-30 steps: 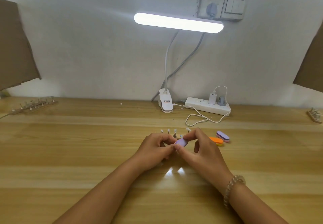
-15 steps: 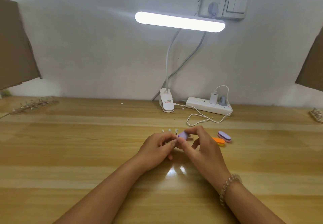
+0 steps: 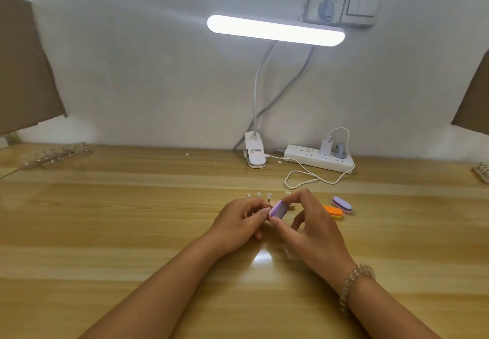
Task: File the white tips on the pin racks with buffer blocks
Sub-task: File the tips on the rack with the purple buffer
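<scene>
**Purple buffer block held up at the pin rack, mid-table**

My right hand (image 3: 312, 229) pinches a purple buffer block (image 3: 278, 209) end to end. The forefinger hooks over its far end, the thumb sits under its near end, and the other fingers are loosely curled below. The block stands tilted with its broad face turned toward me, and its left edge meets the fingertips of my left hand (image 3: 242, 221). That hand lies knuckles up, fingers curled tight, with thumb and forefinger drawn together beside the block. Whatever they hold is hidden beneath them, so I cannot tell what that grip has closed on.

Both forearms reach in from the near edge of the wooden table (image 3: 105, 232) with wrists low, and a clear bead bracelet (image 3: 356, 283) circles the right one. Just behind my knuckles the white tips (image 3: 258, 194) of a pin rack (image 3: 269, 200) stand in a short row, the rack's base mostly covered by my hands.

To the right, near but apart from my hand, an orange buffer block (image 3: 334, 211) lies just beside a purple-and-pink buffer block (image 3: 342, 204). A second pin rack (image 3: 57, 154) lies at the table's far left and a third pin rack (image 3: 481, 172) at its right edge. At the back wall a clip-on bar lamp (image 3: 275, 30) glows above a white power strip (image 3: 317, 157).
</scene>
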Demonstrator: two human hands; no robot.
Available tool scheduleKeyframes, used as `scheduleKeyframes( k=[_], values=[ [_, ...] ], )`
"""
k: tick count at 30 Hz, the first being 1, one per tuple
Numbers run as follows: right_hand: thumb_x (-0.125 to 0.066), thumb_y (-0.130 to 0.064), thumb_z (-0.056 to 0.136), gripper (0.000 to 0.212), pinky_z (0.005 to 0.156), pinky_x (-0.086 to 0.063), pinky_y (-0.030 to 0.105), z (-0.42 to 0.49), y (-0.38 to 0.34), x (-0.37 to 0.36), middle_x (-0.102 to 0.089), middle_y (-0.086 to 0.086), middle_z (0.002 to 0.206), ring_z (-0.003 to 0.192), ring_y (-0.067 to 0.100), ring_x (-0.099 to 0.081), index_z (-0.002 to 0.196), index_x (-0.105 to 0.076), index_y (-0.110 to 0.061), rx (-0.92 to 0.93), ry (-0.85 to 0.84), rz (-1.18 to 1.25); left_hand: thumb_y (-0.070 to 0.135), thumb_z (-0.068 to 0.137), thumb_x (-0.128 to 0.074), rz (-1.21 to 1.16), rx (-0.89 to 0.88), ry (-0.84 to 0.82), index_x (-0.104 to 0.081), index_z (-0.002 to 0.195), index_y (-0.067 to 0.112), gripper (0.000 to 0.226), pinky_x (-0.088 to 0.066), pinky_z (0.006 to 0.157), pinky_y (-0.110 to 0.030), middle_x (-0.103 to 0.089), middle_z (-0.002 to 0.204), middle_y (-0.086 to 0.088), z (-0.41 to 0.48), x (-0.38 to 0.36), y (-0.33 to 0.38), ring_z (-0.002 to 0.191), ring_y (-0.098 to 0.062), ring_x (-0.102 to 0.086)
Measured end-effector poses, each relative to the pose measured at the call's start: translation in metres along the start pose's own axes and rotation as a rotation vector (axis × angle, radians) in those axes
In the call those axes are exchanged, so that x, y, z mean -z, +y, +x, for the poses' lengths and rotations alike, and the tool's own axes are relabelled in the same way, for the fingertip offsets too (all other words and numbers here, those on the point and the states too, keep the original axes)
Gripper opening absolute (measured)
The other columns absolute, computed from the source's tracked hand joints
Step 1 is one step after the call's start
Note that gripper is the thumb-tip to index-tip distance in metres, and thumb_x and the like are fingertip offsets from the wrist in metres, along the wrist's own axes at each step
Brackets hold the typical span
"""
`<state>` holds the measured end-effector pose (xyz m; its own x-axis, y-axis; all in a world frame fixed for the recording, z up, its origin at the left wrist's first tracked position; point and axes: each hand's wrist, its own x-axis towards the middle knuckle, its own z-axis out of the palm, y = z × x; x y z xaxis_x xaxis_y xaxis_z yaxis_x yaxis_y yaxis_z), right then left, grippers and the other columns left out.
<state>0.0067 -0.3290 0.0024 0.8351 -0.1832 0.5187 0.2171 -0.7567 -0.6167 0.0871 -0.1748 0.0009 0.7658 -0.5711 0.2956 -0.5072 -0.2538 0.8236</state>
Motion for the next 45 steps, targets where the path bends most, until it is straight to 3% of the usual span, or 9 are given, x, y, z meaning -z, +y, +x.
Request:
scheduleKeyframes(
  k=[4,9,13,20,29,33,37,41,45],
  values=[
    [-0.075,-0.032,0.081,0.032,0.067,-0.053,0.039,0.005,0.003,0.002,-0.06,-0.022,0.095,0.068,0.006,-0.059,0.101,-0.049,-0.032,-0.062,0.148,-0.015,0.015,0.101,-0.054,-0.104,0.014,0.013,-0.073,0.1,0.015,0.019,-0.047,0.064,-0.024,-0.075,0.091,0.004,0.001,-0.001,0.001,0.05,-0.011,-0.055],
    [-0.072,-0.037,0.08,0.035,0.054,-0.044,0.023,-0.001,-0.003,-0.003,-0.049,-0.033,0.098,0.068,-0.001,-0.056,0.105,-0.049,-0.034,0.109,0.086,-0.137,0.015,0.1,-0.055,-0.081,0.01,0.014,-0.07,0.085,0.032,0.027,-0.042,0.058,-0.022,-0.064,0.069,0.016,0.0,0.0,-0.001,0.048,-0.01,-0.051],
    [-0.069,-0.044,0.08,0.033,0.054,-0.047,0.027,0.004,0.001,-0.004,-0.053,-0.026,0.096,0.068,-0.002,-0.055,0.104,-0.048,-0.034,0.022,0.125,-0.141,0.019,0.101,-0.054,-0.072,0.026,-0.006,-0.073,0.096,0.028,0.022,-0.043,0.052,-0.021,-0.075,0.085,0.01,0.0,-0.001,-0.001,0.057,-0.013,-0.054],
    [-0.071,-0.042,0.081,0.029,0.066,-0.052,0.036,0.006,0.004,-0.004,-0.057,-0.026,0.093,0.069,0.004,-0.058,0.1,-0.052,-0.032,-0.046,0.093,-0.051,0.023,0.101,-0.054,0.032,0.002,-0.032,-0.067,0.081,0.039,0.028,-0.043,0.058,-0.025,-0.066,0.071,0.019,0.002,-0.001,-0.002,0.052,-0.008,-0.052],
    [-0.075,-0.032,0.082,0.028,0.071,-0.053,0.039,0.01,0.006,0.001,-0.064,-0.019,0.093,0.068,0.007,-0.059,0.099,-0.053,-0.03,-0.095,0.125,0.071,0.019,0.102,-0.054,-0.05,0.015,-0.022,-0.073,0.098,0.022,0.02,-0.046,0.06,-0.029,-0.075,0.087,0.007,0.002,-0.002,-0.001,0.077,-0.038,-0.065],
    [-0.074,-0.039,0.079,0.03,0.064,-0.053,0.035,0.001,-0.001,-0.002,-0.06,-0.024,0.094,0.072,0.006,-0.06,0.098,-0.052,-0.033,-0.01,0.042,0.055,0.018,0.1,-0.054,-0.042,-0.015,-0.003,-0.07,0.086,0.034,0.027,-0.044,0.06,-0.026,-0.067,0.072,0.018,0.003,-0.001,-0.004,0.055,-0.016,-0.056],
    [-0.074,-0.035,0.081,0.028,0.072,-0.054,0.039,0.009,0.004,0.001,-0.063,-0.021,0.091,0.073,0.005,-0.06,0.098,-0.053,-0.03,-0.114,0.129,0.058,0.017,0.101,-0.055,-0.088,0.0,-0.007,-0.073,0.094,0.026,0.021,-0.045,0.06,-0.028,-0.074,0.086,0.007,0.004,-0.003,-0.006,0.07,-0.033,-0.065],
    [-0.068,-0.047,0.077,0.031,0.064,-0.053,0.032,0.002,-0.001,-0.001,-0.059,-0.022,0.093,0.078,0.003,-0.059,0.098,-0.052,-0.033,0.008,0.052,0.019,0.014,0.099,-0.055,-0.039,-0.023,-0.007,-0.069,0.086,0.031,0.026,-0.045,0.061,-0.027,-0.067,0.072,0.015,0.003,-0.002,-0.008,0.056,-0.014,-0.057],
    [-0.073,-0.038,0.081,0.031,0.072,-0.053,0.038,0.009,0.003,0.001,-0.061,-0.02,0.093,0.08,0.002,-0.059,0.102,-0.052,-0.028,-0.089,0.126,0.002,0.015,0.099,-0.057,-0.074,-0.003,0.009,-0.074,0.098,0.017,0.017,-0.05,0.063,-0.031,-0.075,0.089,0.003,0.004,-0.003,-0.008,0.065,-0.028,-0.065]
  ],
)
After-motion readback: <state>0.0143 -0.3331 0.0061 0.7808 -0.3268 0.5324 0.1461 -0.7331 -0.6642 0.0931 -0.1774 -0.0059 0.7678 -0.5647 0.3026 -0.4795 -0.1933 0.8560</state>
